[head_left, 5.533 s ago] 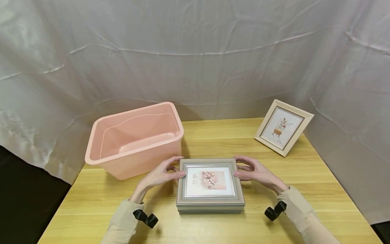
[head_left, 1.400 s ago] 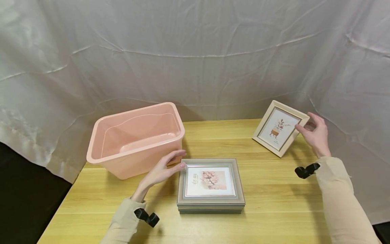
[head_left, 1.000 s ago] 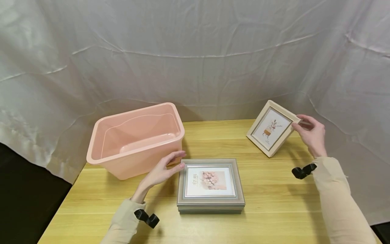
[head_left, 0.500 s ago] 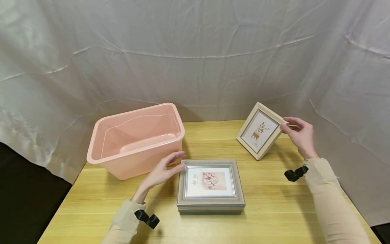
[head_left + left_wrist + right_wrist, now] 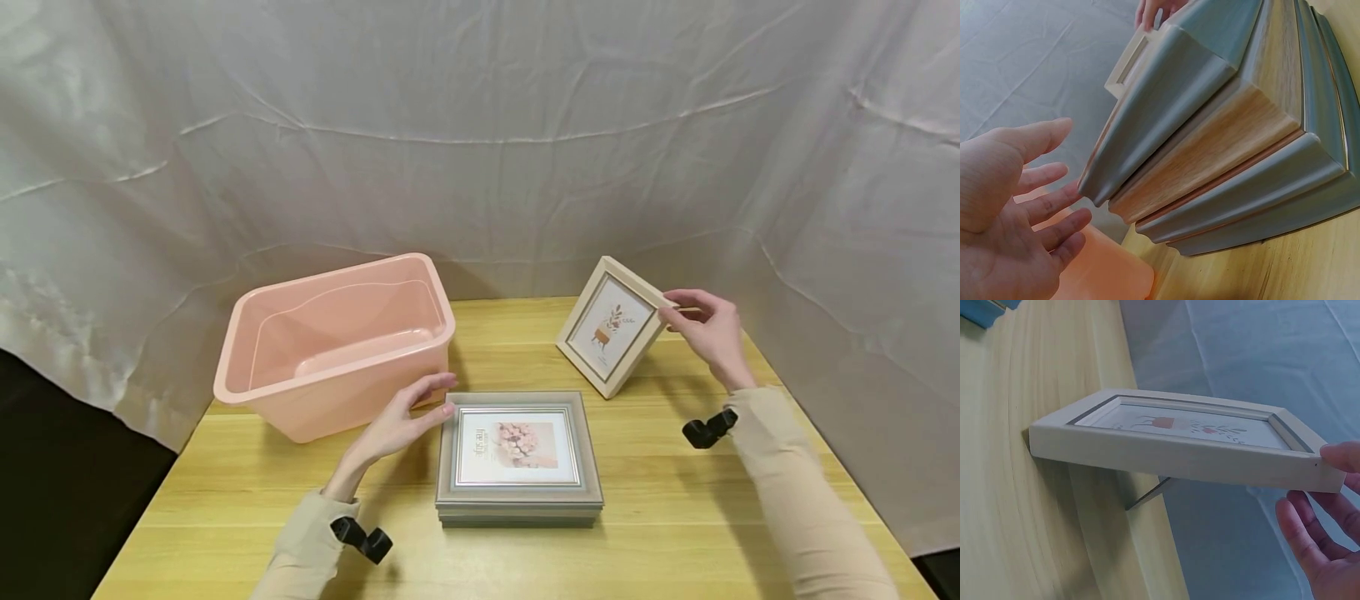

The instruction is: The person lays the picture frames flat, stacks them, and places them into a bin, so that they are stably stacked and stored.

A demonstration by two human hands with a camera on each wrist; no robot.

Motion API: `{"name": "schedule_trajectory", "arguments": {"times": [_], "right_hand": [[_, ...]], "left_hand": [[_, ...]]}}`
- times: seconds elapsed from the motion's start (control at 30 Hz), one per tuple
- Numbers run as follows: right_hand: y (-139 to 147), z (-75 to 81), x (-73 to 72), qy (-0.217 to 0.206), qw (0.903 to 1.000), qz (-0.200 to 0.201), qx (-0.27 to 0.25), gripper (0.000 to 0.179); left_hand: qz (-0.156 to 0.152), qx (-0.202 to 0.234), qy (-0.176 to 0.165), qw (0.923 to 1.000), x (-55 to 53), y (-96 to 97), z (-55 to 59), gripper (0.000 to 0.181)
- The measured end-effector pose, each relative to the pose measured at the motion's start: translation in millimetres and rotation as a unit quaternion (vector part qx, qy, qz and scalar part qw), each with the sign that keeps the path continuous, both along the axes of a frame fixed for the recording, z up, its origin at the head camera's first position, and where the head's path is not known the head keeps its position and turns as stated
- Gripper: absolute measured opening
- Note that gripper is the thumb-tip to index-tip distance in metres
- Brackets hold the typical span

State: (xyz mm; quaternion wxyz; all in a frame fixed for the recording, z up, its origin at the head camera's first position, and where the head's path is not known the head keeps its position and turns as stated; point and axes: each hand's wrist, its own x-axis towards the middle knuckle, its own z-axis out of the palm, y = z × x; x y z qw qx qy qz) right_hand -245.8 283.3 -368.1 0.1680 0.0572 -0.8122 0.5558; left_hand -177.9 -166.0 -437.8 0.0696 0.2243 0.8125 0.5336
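Observation:
A cream picture frame [image 5: 609, 327] with a plant print leans back at the rear right of the table. My right hand [image 5: 708, 327] pinches its upper right corner between thumb and fingers. In the right wrist view, its thin back stand [image 5: 1149, 492] sticks out behind it. Several picture frames lie piled in a stack [image 5: 519, 450] at the front centre, the top one grey with a flower print. Their grey and wood-coloured edges [image 5: 1210, 150] show in the left wrist view. My left hand [image 5: 399, 425] has its fingers spread beside the stack's far left corner, gripping nothing.
A pink plastic bin [image 5: 337, 333] stands behind and left of my left hand, with nothing visible inside. The wooden table [image 5: 675, 525] is backed by a pale cloth curtain [image 5: 495, 167] that also runs down both sides.
My right hand went from the stack to the cream frame and has moved it leftward, still leaning. My left hand has let go of the stack and stays beside it.

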Motion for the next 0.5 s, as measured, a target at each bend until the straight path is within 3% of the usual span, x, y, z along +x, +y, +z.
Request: {"name": "schedule_trajectory", "arguments": {"times": [0.27, 0.5], "right_hand": [[-7, -12.9, -11.1, -0.008, 0.9991, 0.031, 0.029, 0.04], [-21, -6.1, -9.9, -0.032, 0.9971, 0.05, 0.048, 0.044]], "left_hand": [[0.003, -0.006, 0.011, 0.9999, 0.1, 0.4, -0.2, 0.051], [0.006, -0.01, 0.016, 0.9998, -0.3, 0.5, 0.3, 0.051]]}}
